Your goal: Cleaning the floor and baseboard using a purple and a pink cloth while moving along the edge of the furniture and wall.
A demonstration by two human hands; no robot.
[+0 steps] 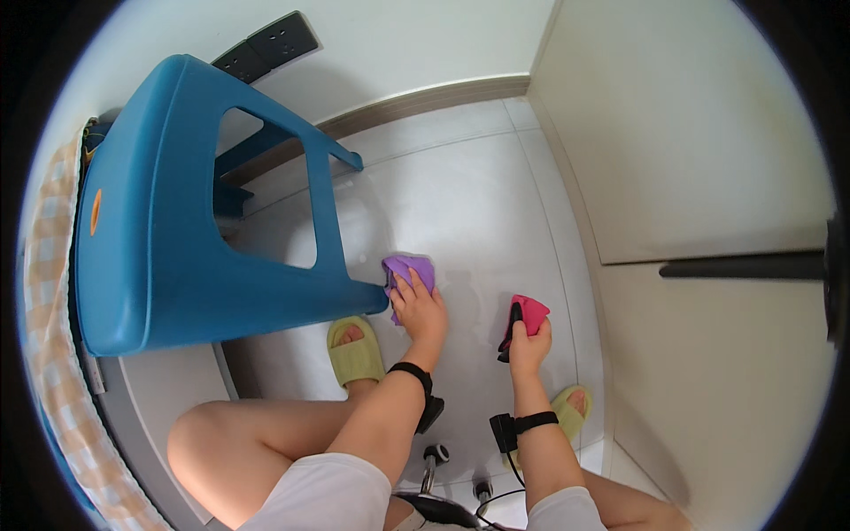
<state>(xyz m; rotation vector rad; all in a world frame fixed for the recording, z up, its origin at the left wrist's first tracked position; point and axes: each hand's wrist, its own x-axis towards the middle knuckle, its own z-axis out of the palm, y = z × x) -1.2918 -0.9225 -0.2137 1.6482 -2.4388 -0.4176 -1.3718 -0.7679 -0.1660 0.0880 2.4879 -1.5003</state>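
My left hand [420, 308] lies with fingers spread over a bunched purple cloth [417, 271] on the pale tiled floor, beside the foot of a blue plastic stool [265, 292]. To the right, my right hand [531, 342] grips a folded pink cloth [531, 312] together with a flat black item [511, 332], whose kind I cannot tell. Whether the pink cloth touches the floor is unclear. Each wrist wears a black strap with a small box, and a cable runs from the right one.
A white wall with black power sockets [282, 40] stands behind the stool. Cream panels with a long black handle [744, 265] rise on the right. Green slippers [355, 352] are on my feet. Chair casters [436, 454] show below, and a checked cloth [56, 265] hangs at far left.
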